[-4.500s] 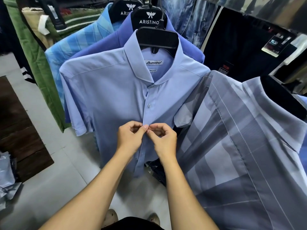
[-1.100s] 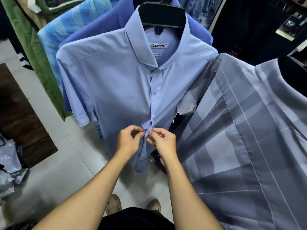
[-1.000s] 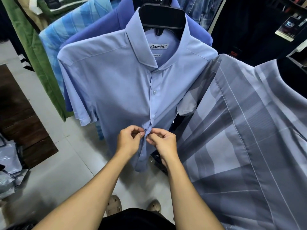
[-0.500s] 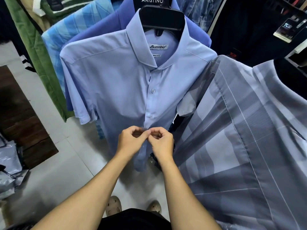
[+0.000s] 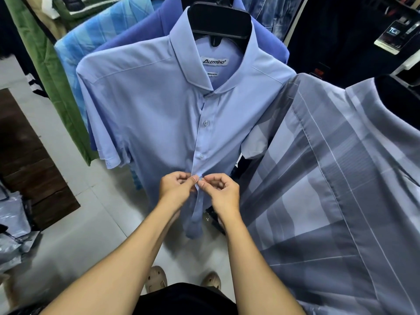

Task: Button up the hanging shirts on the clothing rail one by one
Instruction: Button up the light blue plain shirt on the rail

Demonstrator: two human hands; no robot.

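Light blue shirt (image 5: 159, 114) hangs on black hanger (image 5: 221, 23), front of rail. Cloth looks thin, limp, slippery; best taken at front strip edge beside small button (image 5: 201, 177). Left hand (image 5: 176, 189) and right hand (image 5: 221, 193) meet mid-strip, fingertips pinched on cloth at button, forearms reaching up. Two buttons above look closed.

I'm seeing pale tiled floor (image 5: 75, 237) spreading below; dark wooden platform (image 5: 27, 155) lying left, crumpled plastic bags (image 5: 11, 217) sitting beside it.
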